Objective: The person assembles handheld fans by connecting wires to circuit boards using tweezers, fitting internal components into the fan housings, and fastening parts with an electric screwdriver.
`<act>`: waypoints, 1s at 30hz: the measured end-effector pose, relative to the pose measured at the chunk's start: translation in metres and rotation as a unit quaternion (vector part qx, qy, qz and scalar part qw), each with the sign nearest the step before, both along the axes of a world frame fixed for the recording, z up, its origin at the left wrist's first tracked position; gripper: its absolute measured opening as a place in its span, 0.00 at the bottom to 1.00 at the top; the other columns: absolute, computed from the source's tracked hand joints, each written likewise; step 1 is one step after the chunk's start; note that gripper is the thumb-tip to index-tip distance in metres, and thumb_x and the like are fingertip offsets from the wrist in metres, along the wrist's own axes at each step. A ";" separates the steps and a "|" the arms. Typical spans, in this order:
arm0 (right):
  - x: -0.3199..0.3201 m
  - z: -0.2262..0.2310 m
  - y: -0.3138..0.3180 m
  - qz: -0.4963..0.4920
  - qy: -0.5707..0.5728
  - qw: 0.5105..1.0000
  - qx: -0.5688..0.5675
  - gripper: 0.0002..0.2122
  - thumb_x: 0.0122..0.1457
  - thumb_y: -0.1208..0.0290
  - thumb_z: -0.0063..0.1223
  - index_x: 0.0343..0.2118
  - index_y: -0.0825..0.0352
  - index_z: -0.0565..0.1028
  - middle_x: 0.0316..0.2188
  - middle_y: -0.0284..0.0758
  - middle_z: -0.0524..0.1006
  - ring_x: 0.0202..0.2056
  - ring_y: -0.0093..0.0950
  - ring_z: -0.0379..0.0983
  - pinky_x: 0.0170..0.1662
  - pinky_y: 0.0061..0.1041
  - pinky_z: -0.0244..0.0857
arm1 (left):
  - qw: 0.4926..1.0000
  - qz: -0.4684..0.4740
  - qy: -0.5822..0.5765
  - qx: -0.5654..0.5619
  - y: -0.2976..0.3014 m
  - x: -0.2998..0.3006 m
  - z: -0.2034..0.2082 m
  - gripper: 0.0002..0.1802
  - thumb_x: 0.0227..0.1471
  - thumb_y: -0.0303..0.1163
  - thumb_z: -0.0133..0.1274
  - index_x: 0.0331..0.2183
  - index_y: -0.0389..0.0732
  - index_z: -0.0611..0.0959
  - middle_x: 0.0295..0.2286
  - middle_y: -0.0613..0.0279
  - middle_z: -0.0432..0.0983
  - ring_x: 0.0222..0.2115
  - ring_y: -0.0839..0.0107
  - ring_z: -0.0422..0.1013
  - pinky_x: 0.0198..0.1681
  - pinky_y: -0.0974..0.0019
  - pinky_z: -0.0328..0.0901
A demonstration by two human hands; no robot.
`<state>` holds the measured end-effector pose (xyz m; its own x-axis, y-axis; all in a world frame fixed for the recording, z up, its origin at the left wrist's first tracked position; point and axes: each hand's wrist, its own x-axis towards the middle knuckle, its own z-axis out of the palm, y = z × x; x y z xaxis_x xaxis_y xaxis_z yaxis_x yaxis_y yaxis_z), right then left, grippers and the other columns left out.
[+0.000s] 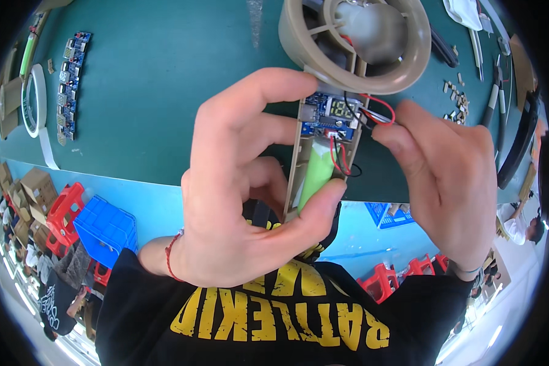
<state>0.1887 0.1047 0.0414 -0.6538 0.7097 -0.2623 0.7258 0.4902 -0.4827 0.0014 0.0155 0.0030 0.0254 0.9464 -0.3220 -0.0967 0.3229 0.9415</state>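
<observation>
My left hand (226, 171) is closed around the open beige housing of a handheld fan (291, 177), thumb low on it and fingers along its left side. Inside the handle sit a green battery cell (318, 171) and a blue circuit board (314, 129) with a small lit display (341, 109). The round fan head (409, 73) points away from me. My right hand (451, 177) pinches a slim silver-grey piece (377, 116) at the board's right edge; its kind is hidden by the fingers. Red and black wires (391, 108) loop beside those fingertips.
On the green tabletop (165, 73), a row of blue circuit boards (72, 88) and a white tape roll (35, 100) lie left. Small beige pieces (457, 100) and hand tools (497, 91) lie right. Beyond the near edge are a blue crate (107, 229) and red stools (64, 213).
</observation>
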 end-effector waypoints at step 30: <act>-0.004 -0.008 -0.025 -0.068 -0.032 0.991 0.108 0.12 0.59 0.71 0.58 0.24 0.67 0.66 0.15 0.41 0.69 0.17 0.44 0.66 0.19 0.35 0.57 | 0.998 -0.062 -0.002 -0.001 0.006 -0.005 0.002 0.41 0.48 0.13 0.55 0.58 0.39 0.53 0.45 0.50 0.72 0.35 0.74 0.76 0.30 0.79 0.68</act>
